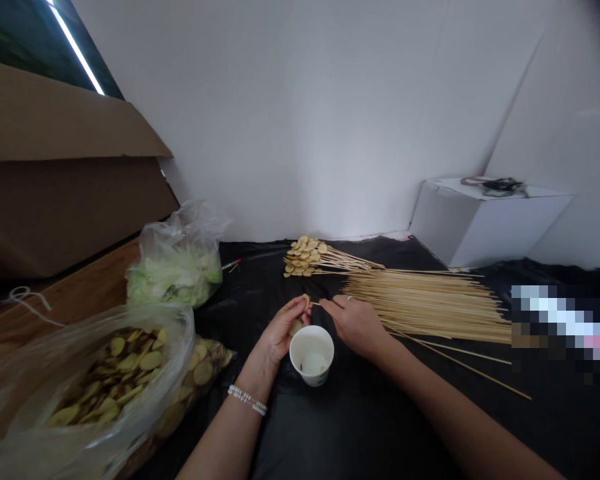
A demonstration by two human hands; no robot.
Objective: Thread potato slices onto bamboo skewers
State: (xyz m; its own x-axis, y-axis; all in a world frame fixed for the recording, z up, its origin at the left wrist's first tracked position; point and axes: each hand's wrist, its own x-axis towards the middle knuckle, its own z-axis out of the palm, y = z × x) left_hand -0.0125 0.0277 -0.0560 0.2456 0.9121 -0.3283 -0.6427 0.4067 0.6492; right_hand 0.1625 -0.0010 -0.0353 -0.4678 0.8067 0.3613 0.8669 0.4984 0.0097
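Observation:
My left hand (283, 327) is closed on a thin potato slice (307, 301), and a second slice (296, 327) shows lower in the same palm. From the right, my right hand (354, 320) pinches a thin wooden skewer (316, 304), whose tip meets the upper slice; whether it has gone through I cannot tell. Just below and between both hands stands a white paper cup (312, 353) with clear liquid and small bits in it. Beyond the hands lies a bunch of skewers with potato slices (305, 255) on their ends.
Many bare skewers (435, 303) lie on the black sheet (350, 427) at right. At left are an open plastic bag of potato slices (175, 333) and a bag of chopped greens (175, 267). A cardboard box (60, 207) and a white box (460, 220) stand farther back.

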